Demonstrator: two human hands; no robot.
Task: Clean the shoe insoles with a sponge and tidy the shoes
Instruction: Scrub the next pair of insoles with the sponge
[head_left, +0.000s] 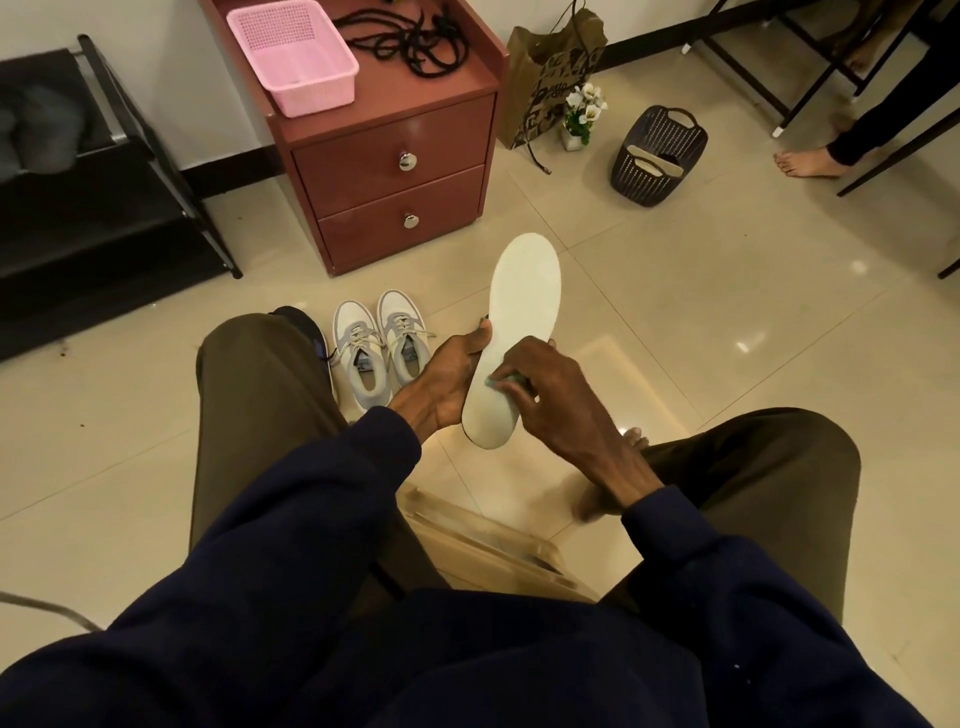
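I sit with a long white insole (522, 312) held up over the floor between my knees. My left hand (447, 379) grips its left edge near the heel, thumb on top. My right hand (545, 395) curls round a small green sponge (501, 383) and presses it on the insole's heel part; most of the sponge is hidden under the fingers. A pair of white and grey sneakers (382, 348) stands side by side on the tiles just left of my hands. A dark shoe (306, 325) peeks out behind my left knee.
A red-brown two-drawer cabinet (400, 171) stands ahead, with a pink basket (293, 54) and black cords (410, 39) on top. A dark basket (657, 156) holding insoles sits to the right, near a paper bag (550, 73). A black shoe rack (93, 208) is left. Another person's bare foot (805, 163) is at far right.
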